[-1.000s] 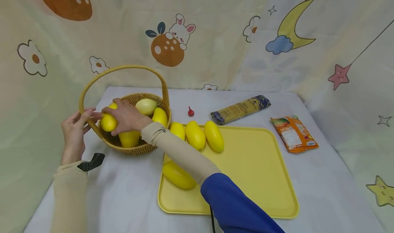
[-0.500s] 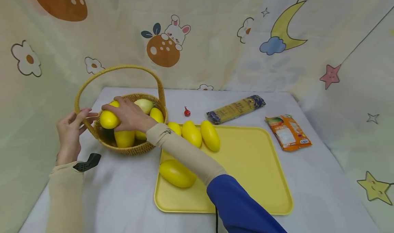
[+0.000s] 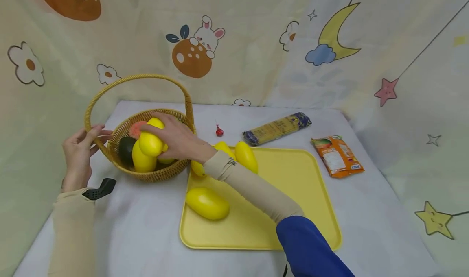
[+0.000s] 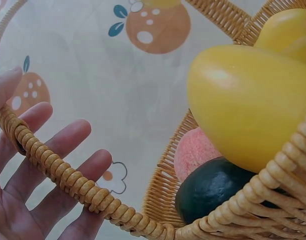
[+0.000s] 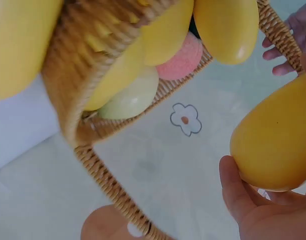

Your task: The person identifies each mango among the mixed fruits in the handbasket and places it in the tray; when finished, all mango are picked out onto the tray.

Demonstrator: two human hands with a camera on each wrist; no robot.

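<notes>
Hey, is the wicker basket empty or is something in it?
Not empty: the wicker basket visibly holds a pink item, a dark green one and yellow fruit.

At lower left, your left hand spreads its fingers behind the handle of a wicker basket. At right, a large yellow fruit above a pink fruit and a dark green fruit; upper right, another yellow fruit.

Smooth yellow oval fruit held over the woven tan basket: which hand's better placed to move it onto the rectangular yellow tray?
Right hand, probably: it grips the fruit and its forearm crosses above the tray. The left hand touches the basket's handle, farther from the tray.
</notes>
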